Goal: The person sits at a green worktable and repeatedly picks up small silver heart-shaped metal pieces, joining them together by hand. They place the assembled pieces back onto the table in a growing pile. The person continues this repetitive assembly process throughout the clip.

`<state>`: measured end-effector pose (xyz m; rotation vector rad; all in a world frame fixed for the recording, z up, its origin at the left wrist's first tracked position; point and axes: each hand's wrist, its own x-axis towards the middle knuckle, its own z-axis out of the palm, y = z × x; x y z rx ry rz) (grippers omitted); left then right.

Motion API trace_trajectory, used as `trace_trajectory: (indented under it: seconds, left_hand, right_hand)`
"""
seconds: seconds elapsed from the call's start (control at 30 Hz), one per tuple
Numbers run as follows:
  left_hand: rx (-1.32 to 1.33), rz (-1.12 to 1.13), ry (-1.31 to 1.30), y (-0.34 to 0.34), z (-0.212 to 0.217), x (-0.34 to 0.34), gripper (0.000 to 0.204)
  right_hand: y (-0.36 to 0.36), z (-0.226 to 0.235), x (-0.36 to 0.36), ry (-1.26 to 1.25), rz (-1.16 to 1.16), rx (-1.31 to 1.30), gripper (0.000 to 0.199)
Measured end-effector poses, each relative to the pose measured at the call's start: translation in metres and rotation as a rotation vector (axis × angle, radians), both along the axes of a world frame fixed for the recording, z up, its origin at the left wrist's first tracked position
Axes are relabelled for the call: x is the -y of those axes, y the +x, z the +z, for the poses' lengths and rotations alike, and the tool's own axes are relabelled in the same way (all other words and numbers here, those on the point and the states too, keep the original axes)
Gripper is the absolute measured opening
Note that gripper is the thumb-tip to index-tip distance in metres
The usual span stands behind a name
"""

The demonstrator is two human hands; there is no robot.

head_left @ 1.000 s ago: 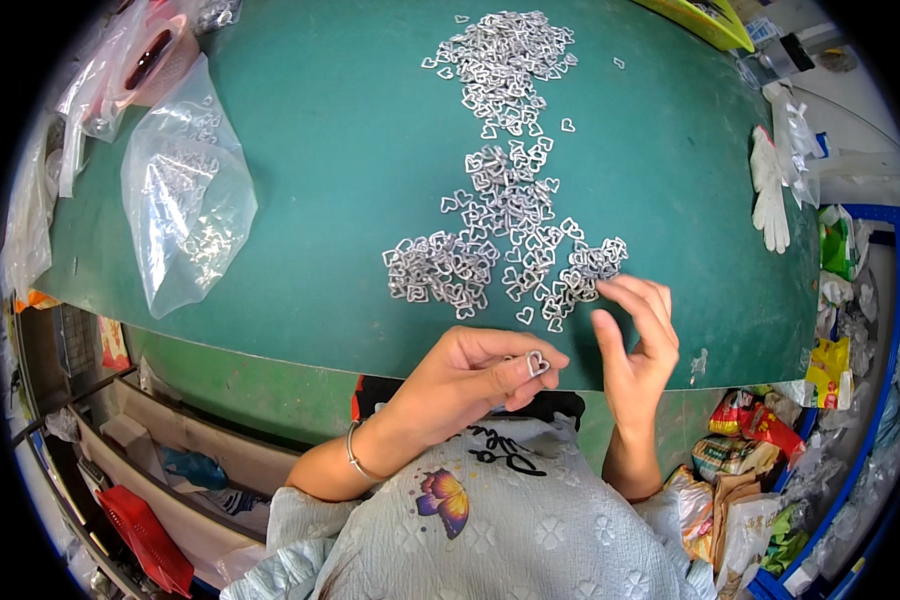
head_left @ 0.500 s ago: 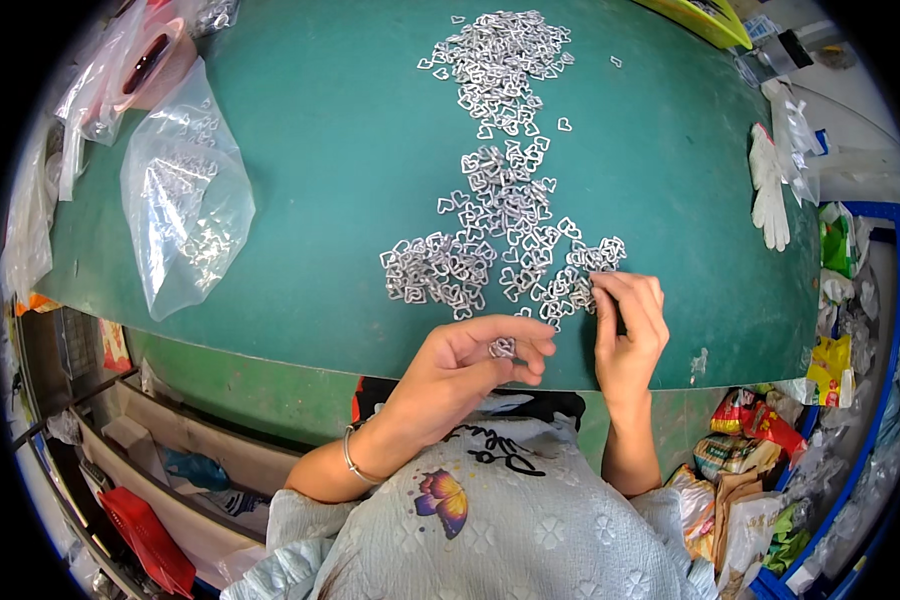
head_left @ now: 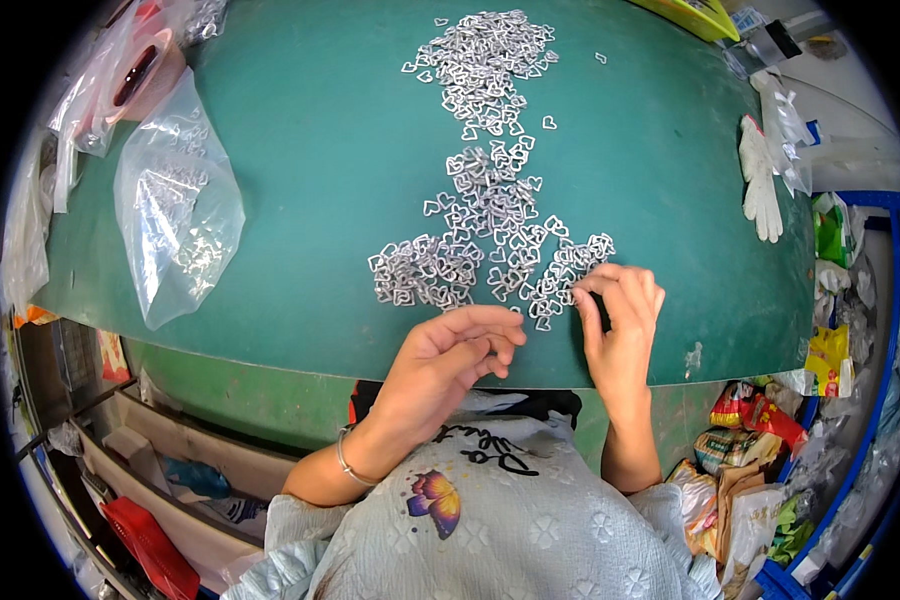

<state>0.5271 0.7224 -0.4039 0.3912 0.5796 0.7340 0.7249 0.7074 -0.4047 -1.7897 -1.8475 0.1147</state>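
1. Left hand at 6 o'clock, just off the near tabletop edge, fingers curled in with tips bunched; whether a piece sits inside, cannot tell. A second ago a small heart piece showed at those fingertips; now hidden.
2. Right hand at 5 o'clock, moved forward from a raised spread pose; thumb and forefinger now pinched on the near edge of the heart pieces. Reads as picking the next piece.
3. Heart pieces: small silvery metal outlines, strewn in a band from 12 o'clock down to centre, densest clump just ahead of both hands. Pile layout unchanged.
4. Green tabletop under all of it.
5. Clear plastic bag at 9 o'clock, more silvery pieces inside, well apart from hands.
6. Second bag with pink-red item at 10 o'clock.
7. White glove at 2 o'clock, near the tabletop's far right edge.
8. Coloured packets at 4 o'clock, below tabletop level.
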Motion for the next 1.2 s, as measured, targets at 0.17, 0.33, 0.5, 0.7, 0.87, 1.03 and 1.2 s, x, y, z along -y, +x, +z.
trace_trajectory:
  seconds: [0.17,0.33,0.5,0.7,0.87,1.03,1.2]
  left_hand:
    - [-0.043,0.035,-0.036,0.001,0.002,-0.001,0.022]
    - [-0.086,0.030,-0.055,-0.001,0.007,-0.002,0.020]
    - [-0.261,0.001,0.211,0.008,0.009,-0.003,0.026]
    - [-0.557,0.050,0.701,0.018,0.015,0.002,0.036]
    - [-0.609,0.063,0.827,0.016,0.014,0.002,0.032]
    - [-0.426,0.042,0.588,0.013,0.010,0.002,0.024]
    - [-0.339,0.021,0.460,0.012,0.012,0.001,0.021]
  right_hand:
    - [-0.002,0.001,0.004,0.005,0.008,0.021,0.013]
    - [0.000,0.001,0.005,0.019,-0.053,-0.222,0.012]
    - [-0.013,0.008,0.019,-0.138,-0.129,-1.142,0.007]
    - [-0.031,0.012,0.026,-0.344,0.000,-1.704,0.016]
    - [-0.029,0.013,0.028,-0.404,0.097,-1.712,0.020]
    - [-0.029,0.021,0.033,-0.376,0.121,-1.578,0.028]
    - [-0.034,0.024,0.031,-0.178,0.155,-1.322,0.030]
